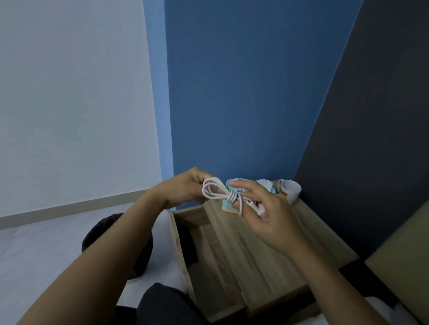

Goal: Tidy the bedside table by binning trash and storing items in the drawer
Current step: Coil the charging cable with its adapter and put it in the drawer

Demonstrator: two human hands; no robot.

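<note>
- The left hand is closed on the looped end of a white cable, fingers curled round the coils.
- The right hand pinches the other end of the cable, where the plug ends stick out between its fingers; the middle of the bundle is wound tight with a few turns.
- The cable is held in the air between the two hands, above the wooden surface, touching nothing else.
- Just behind the right hand, on the surface, lies a light blue item; most of it is hidden by the cable and fingers, so it may be a small pack or a pad.
- Beyond the right hand's fingertips stands a white cup with a yellow label, near the back corner, with something crumpled and white beside it.
- Below the left hand, the drawer is pulled open.
- A dark trouser leg shows under the left forearm.
</note>
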